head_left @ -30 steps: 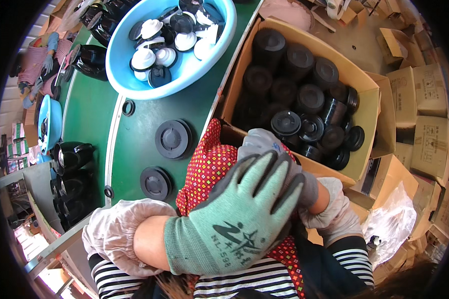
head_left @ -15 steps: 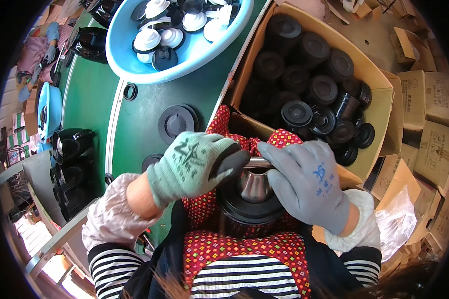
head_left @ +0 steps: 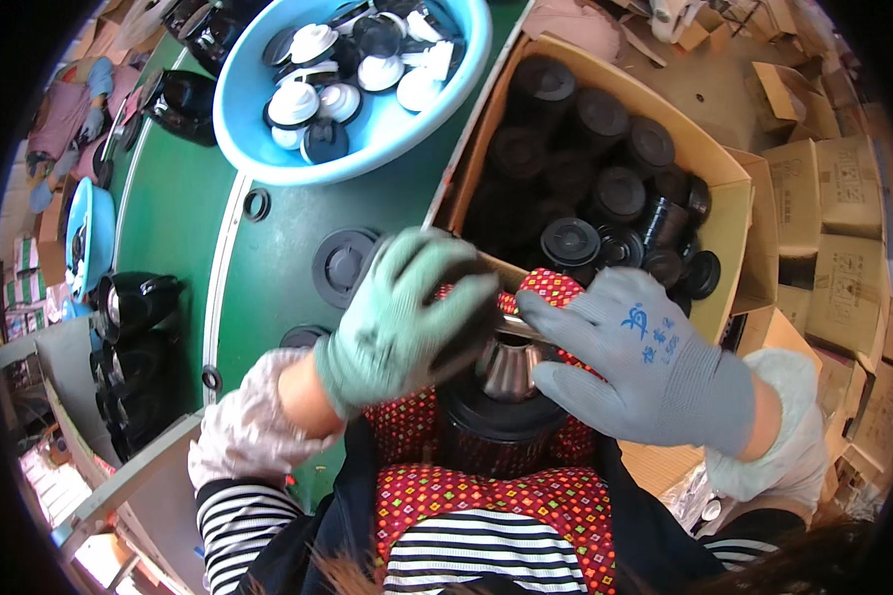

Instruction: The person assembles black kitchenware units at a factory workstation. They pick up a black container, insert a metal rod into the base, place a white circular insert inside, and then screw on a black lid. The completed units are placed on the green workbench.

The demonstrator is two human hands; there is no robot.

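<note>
In my lap a wide black round piece [head_left: 504,415] carries a flared metal neck [head_left: 510,372], topped by a thin shiny metal rim [head_left: 518,325]. My right hand [head_left: 637,359], in a grey glove, is closed at the rim's right side, fingers over its edge and thumb below. My left hand [head_left: 407,319], in a green glove with dark fingertips, hovers at the left side of the rim. Its fingers are bent and smeared by motion, so its contact with the rim is unclear. Beneath the work lies a red patterned apron [head_left: 496,486].
A blue basin [head_left: 230,124] of white and black lids stands on the green table [head_left: 298,223]. Flat black discs [head_left: 343,268] and a black ring [head_left: 256,204] lie there. At right is a carton [head_left: 729,188] of black cylindrical parts. Other cartons [head_left: 848,283] stand beyond; a person works far left.
My left hand has turned and lifted, its fingers loosening from the rim. My right hand stays at the rim, while its forearm has swung outward. The view has shifted slightly.
</note>
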